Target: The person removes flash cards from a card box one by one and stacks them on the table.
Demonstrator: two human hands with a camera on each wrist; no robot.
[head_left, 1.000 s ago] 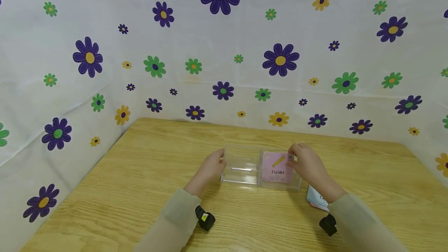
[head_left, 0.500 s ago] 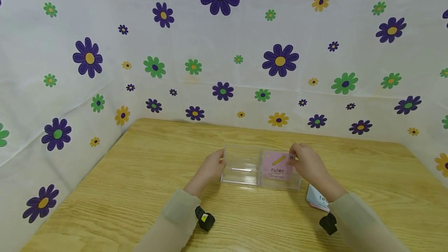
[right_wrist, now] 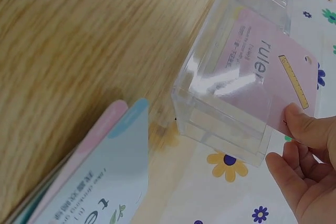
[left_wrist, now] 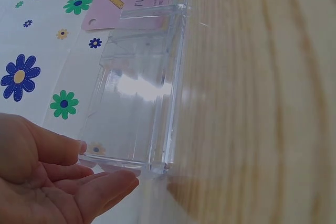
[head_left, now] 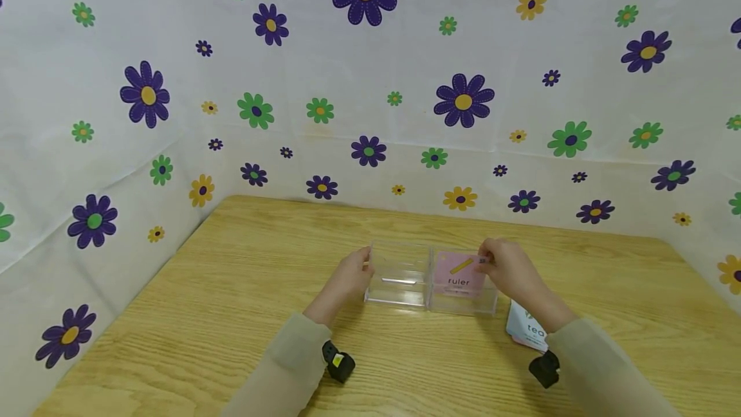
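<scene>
A clear plastic holder (head_left: pixel 399 301) with two side-by-side compartments stands on the wooden table. My left hand (head_left: pixel 350 275) grips its left end; in the left wrist view the thumb and fingers pinch the end wall (left_wrist: pixel 113 162). Between thumb and fingers of my right hand (head_left: pixel 511 270) is the upper right corner of a pink flash card (head_left: pixel 448 283), marked "ruler" with a yellow ruler picture. This card leans inside the right compartment, its lower part behind the clear front wall. In the left compartment no card shows.
A small stack of flash cards (head_left: pixel 523 327), a pale blue "tea" card on top, lies right of the holder, partly under my right forearm. White flowered cloth (head_left: pixel 405 166) hangs behind the table (head_left: pixel 278 237) and at both sides.
The ruler card has shifted slightly back in the right compartment, its lower edge now higher in view. My right wrist has moved a little, uncovering more of the tea card. My left hand stays put.
</scene>
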